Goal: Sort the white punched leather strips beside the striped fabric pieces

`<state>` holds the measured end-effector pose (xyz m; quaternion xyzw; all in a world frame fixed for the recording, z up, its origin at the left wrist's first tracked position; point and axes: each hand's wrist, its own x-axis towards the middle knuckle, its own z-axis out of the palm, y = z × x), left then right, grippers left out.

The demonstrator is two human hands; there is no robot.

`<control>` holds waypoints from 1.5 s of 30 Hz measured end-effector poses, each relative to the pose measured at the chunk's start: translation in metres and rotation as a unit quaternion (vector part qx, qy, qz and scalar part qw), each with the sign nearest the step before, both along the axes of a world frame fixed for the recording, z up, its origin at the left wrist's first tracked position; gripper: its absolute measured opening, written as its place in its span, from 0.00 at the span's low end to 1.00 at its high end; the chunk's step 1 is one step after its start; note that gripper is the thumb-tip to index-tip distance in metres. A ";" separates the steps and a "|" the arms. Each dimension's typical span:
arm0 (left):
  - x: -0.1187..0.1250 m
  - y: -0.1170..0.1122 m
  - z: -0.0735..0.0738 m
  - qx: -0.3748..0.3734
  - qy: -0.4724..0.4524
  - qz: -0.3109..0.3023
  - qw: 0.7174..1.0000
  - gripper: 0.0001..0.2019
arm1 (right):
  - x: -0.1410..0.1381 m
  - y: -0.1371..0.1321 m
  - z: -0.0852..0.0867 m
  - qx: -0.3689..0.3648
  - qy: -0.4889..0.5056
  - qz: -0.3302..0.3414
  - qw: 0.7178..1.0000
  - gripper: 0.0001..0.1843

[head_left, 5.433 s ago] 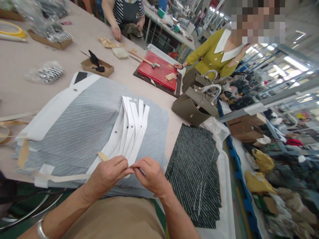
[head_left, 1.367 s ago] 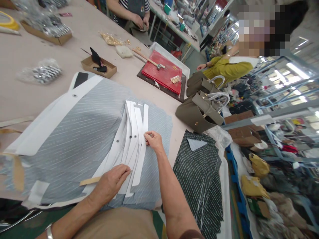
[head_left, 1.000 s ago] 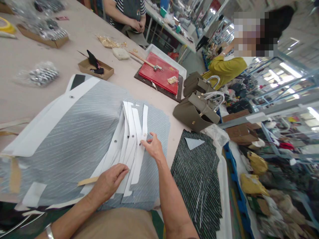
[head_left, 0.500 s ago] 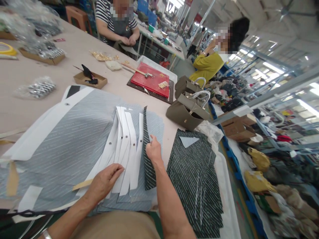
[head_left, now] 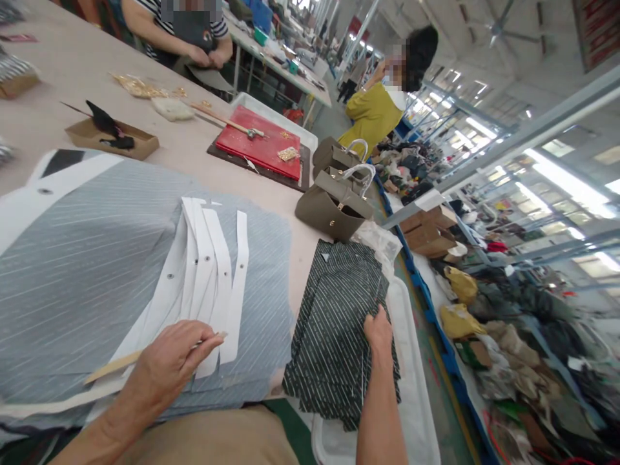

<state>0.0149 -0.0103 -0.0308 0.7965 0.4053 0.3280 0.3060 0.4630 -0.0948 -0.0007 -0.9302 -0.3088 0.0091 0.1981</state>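
Observation:
My left hand (head_left: 169, 361) rests with fingers curled on the lower ends of several white strips (head_left: 208, 271) fanned out over grey striped sheets (head_left: 97, 258). A tan strip (head_left: 109, 368) sticks out under that hand. My right hand (head_left: 378, 332) lies on a stack of dark striped pieces (head_left: 334, 329) at the table's right edge, fingers down on the top piece; whether it grips one is hidden.
Two taupe handbags (head_left: 334, 206) stand beyond the dark stack. A red board (head_left: 259, 142) with a hammer, a small cardboard tray (head_left: 111, 137) and gold hardware lie further back. A white tub (head_left: 411, 387) sits under the dark stack. Two people work at the far side.
My right hand turned over the rightmost white strip, showing its dark striped side, then carried it right onto the dark stack. My left hand stayed on the strip ends. The view swung right.

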 end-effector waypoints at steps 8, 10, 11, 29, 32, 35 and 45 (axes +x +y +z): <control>0.017 0.001 0.026 0.141 0.073 -0.063 0.985 0.20 | -0.167 0.032 0.026 0.141 0.256 0.396 0.870 0.14; 0.016 0.002 0.029 0.160 0.087 -0.065 0.981 0.20 | -0.208 0.040 0.034 0.142 0.228 0.529 0.805 0.13; 0.015 0.002 0.030 0.165 0.089 -0.066 0.980 0.20 | -0.222 0.043 0.035 0.138 0.198 0.578 0.780 0.12; -0.001 0.015 0.018 -0.084 -0.014 -0.012 0.996 0.14 | -0.264 0.112 -0.033 0.159 0.330 0.349 0.862 0.08; -0.002 0.014 0.009 -0.128 0.023 -0.007 0.992 0.13 | -0.250 0.147 -0.059 0.166 0.491 0.199 0.832 0.10; -0.005 0.013 -0.010 -0.150 0.071 0.003 0.986 0.14 | -0.242 0.174 -0.077 0.174 0.547 0.169 0.801 0.13; -0.011 0.015 -0.030 -0.143 0.072 0.001 0.987 0.14 | -0.252 0.204 -0.084 0.099 0.502 0.207 0.834 0.10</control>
